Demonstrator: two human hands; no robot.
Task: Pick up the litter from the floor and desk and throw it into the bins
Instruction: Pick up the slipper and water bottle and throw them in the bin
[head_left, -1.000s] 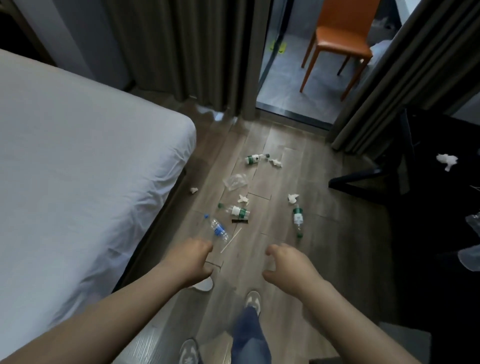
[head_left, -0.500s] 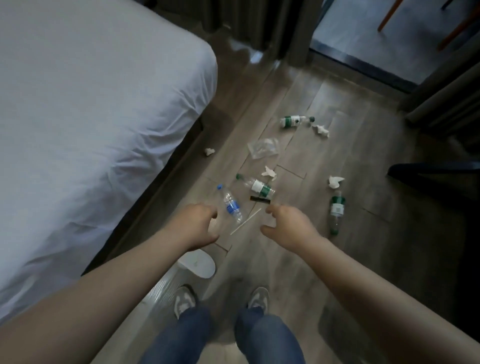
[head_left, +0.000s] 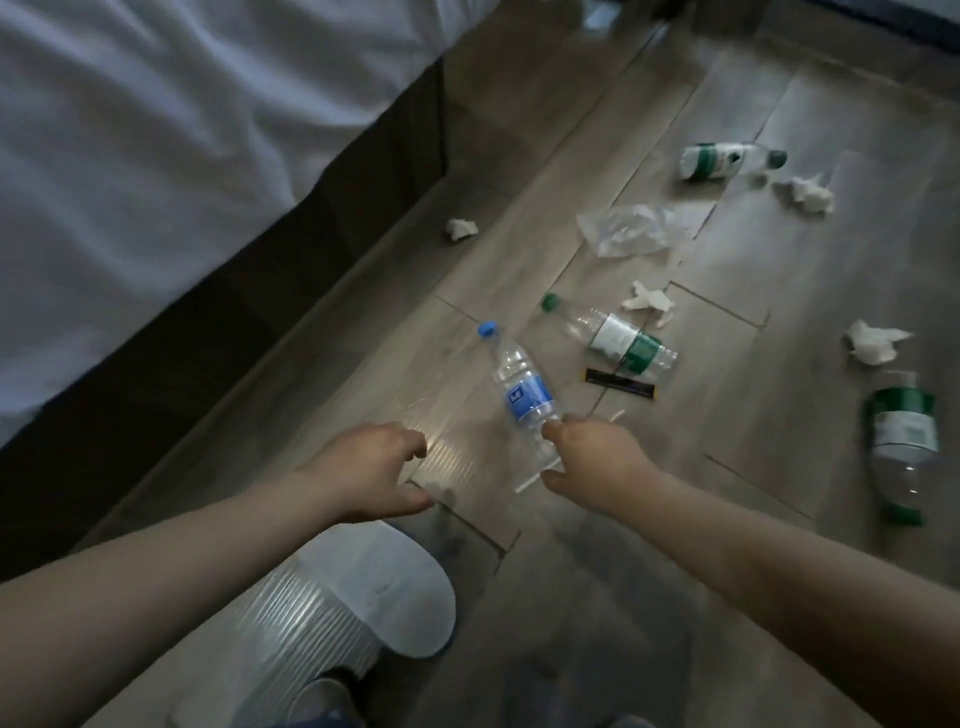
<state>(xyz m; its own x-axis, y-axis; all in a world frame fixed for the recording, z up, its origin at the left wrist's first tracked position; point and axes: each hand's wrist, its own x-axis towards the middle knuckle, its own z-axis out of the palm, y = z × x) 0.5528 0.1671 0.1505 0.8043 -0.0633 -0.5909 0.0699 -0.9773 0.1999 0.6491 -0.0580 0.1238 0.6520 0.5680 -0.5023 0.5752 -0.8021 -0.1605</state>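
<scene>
Blue-labelled bottle (head_left: 522, 395), lying on the floor (head_left: 753, 260), is now reached by the lowered right hand (head_left: 587, 457), finger and thumb set about its base (grip cannot be told), the left hand (head_left: 374, 467) is held slack and empty, and a first pick-up is judged imminent.

grey wood-grain floor (head_left: 701, 597); white bedsheet (head_left: 156, 130); clear bottle (head_left: 522, 389) with blue cap and label; far bottle (head_left: 727, 161) green-and-white labelled; black strip (head_left: 621, 384).

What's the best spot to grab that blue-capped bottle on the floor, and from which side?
Grip the blue-capped bottle round its lower body, coming from above. It lies flat, base toward the right hand, cap pointing away, so the hand can close across its round sides.
</scene>
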